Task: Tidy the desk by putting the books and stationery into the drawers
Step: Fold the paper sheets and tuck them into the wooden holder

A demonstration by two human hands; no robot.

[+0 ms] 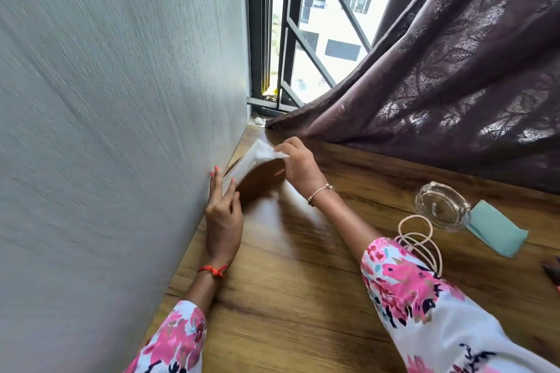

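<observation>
One grey textured wall (106, 100) fills the left half of the view. A dark purple patterned curtain (454, 70) hangs at upper right, and its lower edge lies on the wooden desk (303, 297). Between wall and curtain stands a window with a black metal grille (303, 39).

A brown book (257, 179) stands on edge at the far end of the desk, close against the wall and near the window corner. It is motion-blurred, and its upper part shows white.

The left hand (224, 218) lies between the wall and the near end of the book. Its fingers are straight and pressed flat against the book, not curled round it. The right hand (300, 166) pinches the book's white upper edge between thumb and fingertips.

At right, well apart from the book, sits a clear glass ashtray (442, 206). A teal cloth (497, 230) lies just beside it. Beige cord loops (415, 230) rest near the ashtray, partly under the floral right sleeve (424, 312).
</observation>
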